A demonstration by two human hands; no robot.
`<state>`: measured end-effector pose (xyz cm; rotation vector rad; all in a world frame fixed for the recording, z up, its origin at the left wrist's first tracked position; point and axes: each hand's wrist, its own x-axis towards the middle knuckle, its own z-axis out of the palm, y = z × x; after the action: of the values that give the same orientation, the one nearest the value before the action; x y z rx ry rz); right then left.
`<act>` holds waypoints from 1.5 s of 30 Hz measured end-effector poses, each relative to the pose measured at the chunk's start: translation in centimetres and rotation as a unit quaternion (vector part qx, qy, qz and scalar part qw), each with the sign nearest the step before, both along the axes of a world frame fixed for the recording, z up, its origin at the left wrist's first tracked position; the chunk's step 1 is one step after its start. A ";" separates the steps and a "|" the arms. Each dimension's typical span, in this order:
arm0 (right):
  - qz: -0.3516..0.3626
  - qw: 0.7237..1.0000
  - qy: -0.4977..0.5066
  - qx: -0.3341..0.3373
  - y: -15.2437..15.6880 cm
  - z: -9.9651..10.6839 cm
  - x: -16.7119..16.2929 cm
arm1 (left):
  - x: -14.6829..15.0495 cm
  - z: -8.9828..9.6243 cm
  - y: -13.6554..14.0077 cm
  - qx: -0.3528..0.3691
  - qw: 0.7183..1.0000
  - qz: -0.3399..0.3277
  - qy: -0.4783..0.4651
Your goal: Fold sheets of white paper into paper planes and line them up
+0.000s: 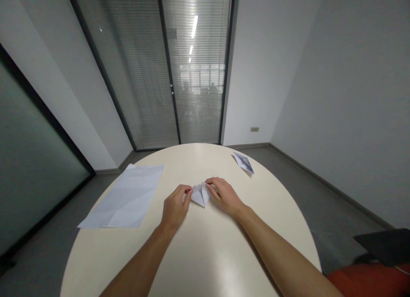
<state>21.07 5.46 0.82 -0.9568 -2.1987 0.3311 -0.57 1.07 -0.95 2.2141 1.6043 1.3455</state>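
Between my hands, over the middle of the round table, is a small piece of folded white paper (199, 195) with a point toward me and a crease down its middle. My left hand (176, 205) pinches its left corner between thumb and fingers. On the other side, my right hand (223, 195) grips the upper right edge, fingers curled over it. The fingers hide both outer corners of the paper.
The cream round table (198, 245) carries a large creased white sheet (128, 196) on the left. Another folded paper piece (243, 163) lies near the far right edge. A dark flat object (384, 245) and something red (368, 280) are at lower right, beyond the table.
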 end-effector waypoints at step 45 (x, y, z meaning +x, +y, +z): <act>-0.134 0.988 0.031 -0.063 1.6 -1.2 1.8 | -1.4 -0.9 1.1 -0.110 0.976 0.180 -0.056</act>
<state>22.85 7.07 -0.42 -1.2772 -1.9803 0.3710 -1.93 2.19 -1.80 1.7495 2.0686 1.2636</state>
